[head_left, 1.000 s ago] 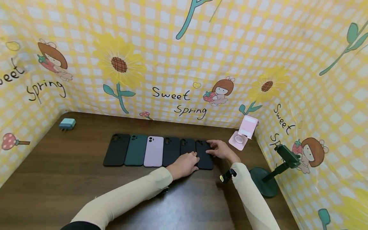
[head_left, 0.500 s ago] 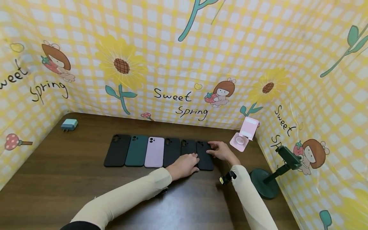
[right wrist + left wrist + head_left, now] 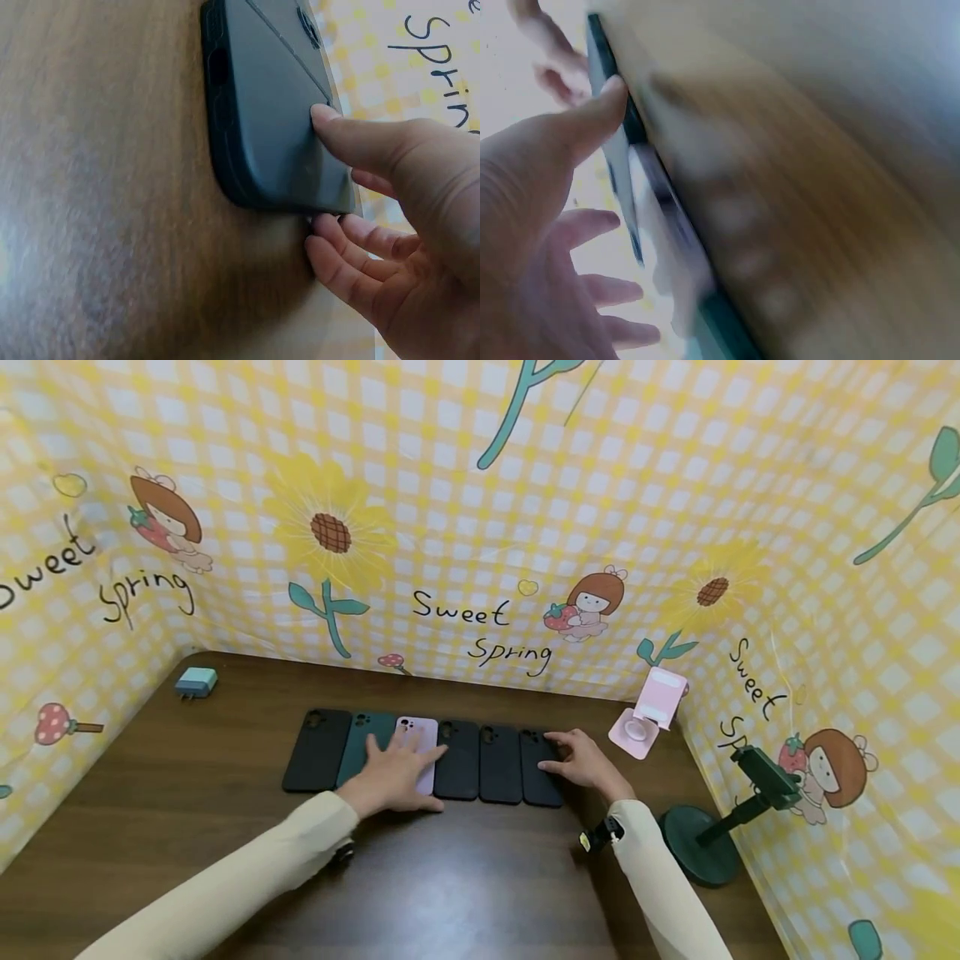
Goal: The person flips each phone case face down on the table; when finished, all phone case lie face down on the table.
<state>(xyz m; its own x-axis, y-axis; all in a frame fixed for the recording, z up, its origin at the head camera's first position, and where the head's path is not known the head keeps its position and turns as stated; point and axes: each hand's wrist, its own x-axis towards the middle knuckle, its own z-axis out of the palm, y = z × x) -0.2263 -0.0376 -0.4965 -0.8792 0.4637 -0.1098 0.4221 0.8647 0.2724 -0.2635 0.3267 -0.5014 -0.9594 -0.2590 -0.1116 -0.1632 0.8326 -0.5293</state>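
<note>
Six phone cases lie side by side on the brown table [image 3: 187,827]: black [image 3: 317,762], dark green [image 3: 360,745], lilac [image 3: 423,733], then three black ones [image 3: 457,764], [image 3: 501,766], [image 3: 542,777]. My left hand [image 3: 401,747] lies flat with spread fingers over the green and lilac cases. The left wrist view is blurred and shows its thumb [image 3: 604,109] against a case edge. My right hand [image 3: 558,753] rests at the rightmost black case [image 3: 277,120], the thumb [image 3: 330,120] pressing on its back. The other fingers [image 3: 337,262] lie along its right edge.
A pink phone stand [image 3: 648,714] sits at the back right. A dark green stand [image 3: 712,843] with a round base is near the right wall. A pale blue charger plug [image 3: 197,682] lies at the back left. Yellow checked backdrop walls enclose the table on three sides.
My left hand has moved left, from the two rightmost black cases to the green and lilac ones. The right hand has stayed at the rightmost case.
</note>
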